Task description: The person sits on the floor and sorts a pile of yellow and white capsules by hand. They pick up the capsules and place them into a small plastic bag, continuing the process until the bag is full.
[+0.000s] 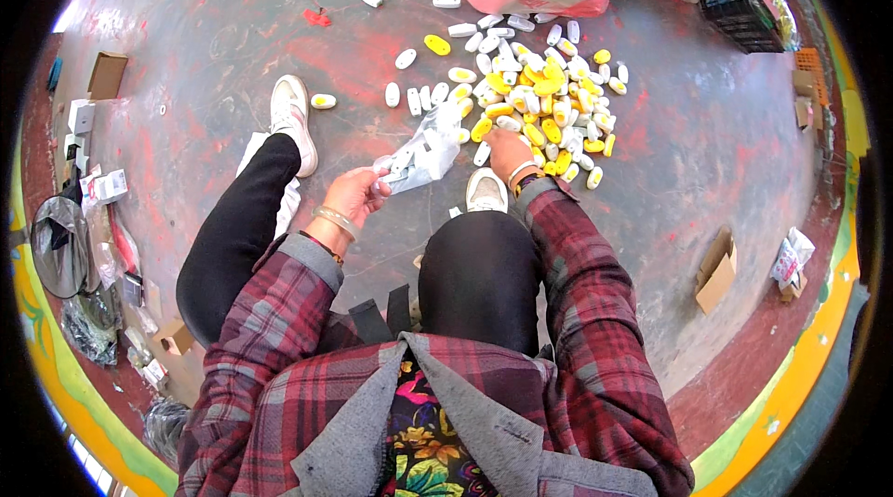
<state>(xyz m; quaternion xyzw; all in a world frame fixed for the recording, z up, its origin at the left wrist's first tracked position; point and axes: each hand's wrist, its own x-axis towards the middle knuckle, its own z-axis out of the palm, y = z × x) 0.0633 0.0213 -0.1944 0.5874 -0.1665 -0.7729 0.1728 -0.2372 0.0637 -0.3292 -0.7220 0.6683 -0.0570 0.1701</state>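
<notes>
Jacket (276, 406), left hand (353, 196) pinching bag (430, 155), right hand (509, 155), grip unclear, open floor (721, 130) edging pile (551, 88)

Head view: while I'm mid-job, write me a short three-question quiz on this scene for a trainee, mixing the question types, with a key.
1. Which of the person's hands holds the clear plastic bag?
2. True or false: the pile of yellow and white pieces lies to the left of the bag.
3. Where is the right hand?
A. Inside the black crate
B. At the near edge of the pile
C. On the left shoe

Key:
1. The left hand.
2. False; most of the pieces are heaped to the right of the bag.
3. B.
</notes>
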